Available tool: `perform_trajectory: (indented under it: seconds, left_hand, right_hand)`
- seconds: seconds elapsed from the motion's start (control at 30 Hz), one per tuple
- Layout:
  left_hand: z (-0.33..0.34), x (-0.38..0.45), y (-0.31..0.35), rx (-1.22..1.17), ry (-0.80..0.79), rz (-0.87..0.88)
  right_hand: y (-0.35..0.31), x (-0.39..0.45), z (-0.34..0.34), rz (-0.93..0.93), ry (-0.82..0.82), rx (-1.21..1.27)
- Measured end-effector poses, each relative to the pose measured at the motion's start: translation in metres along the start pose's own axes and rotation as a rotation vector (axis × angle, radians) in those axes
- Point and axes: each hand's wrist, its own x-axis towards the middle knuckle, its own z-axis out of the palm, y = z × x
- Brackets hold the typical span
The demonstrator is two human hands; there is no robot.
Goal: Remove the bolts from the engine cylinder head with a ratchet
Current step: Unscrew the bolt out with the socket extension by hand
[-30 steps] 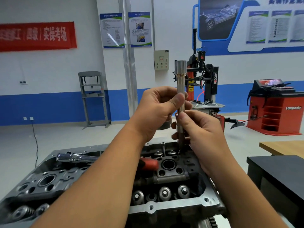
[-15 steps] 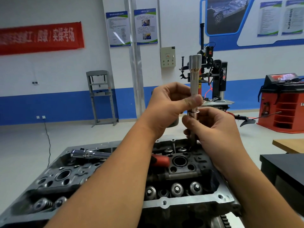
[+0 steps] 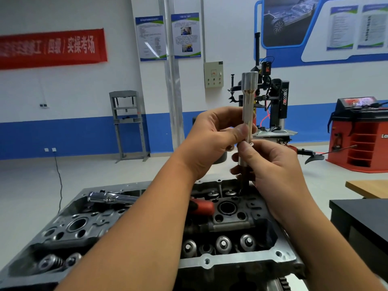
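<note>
The grey cylinder head (image 3: 241,261) fills the lower part of the head view, valve springs showing in its wells. A long chrome socket extension (image 3: 249,101) stands upright above its far right corner. My left hand (image 3: 212,141) pinches the shaft between thumb and fingers. Just below, my right hand (image 3: 273,166) grips a bolt (image 3: 243,160) that hangs from the extension's lower end, its dark tip just above the head. The chrome ratchet (image 3: 111,197) with a red grip (image 3: 202,206) lies across the head, partly hidden by my left forearm.
A black table (image 3: 361,219) and a wooden bench top (image 3: 369,187) stand at the right. Farther off are a red wheel balancer (image 3: 361,139), a tyre changer (image 3: 277,106) and a grey press frame (image 3: 126,122) against the blue-and-white wall.
The extension with the bolt has risen from the cylinder head, both hands lifting with it. My right hand has slid lower onto the bolt.
</note>
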Motion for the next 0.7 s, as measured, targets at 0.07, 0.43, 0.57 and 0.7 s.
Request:
perform_trajectory:
  seconds: [0.07,0.43,0.57,0.7]
  left_hand:
    - [0.0015,-0.0005,0.0002,-0.024,0.003,-0.014]
    - [0.0005,0.0006,0.0018,-0.015,0.066,0.007]
    - [0.0,0.0011,0.0015,-0.017,0.123,-0.002]
    - [0.0003,0.0009,-0.0007,-0.047,0.02,-0.02]
  right_hand:
    - [0.0012,-0.0002,-0.0016,-0.009,0.066,-0.009]
    - [-0.0016,0.0005,-0.0001,0.016,0.027,-0.027]
    - [-0.0001,-0.0014,-0.0026,-0.016,0.067,-0.098]
    - [0.0027,0.0017,-0.0004,-0.006,0.02,-0.123]
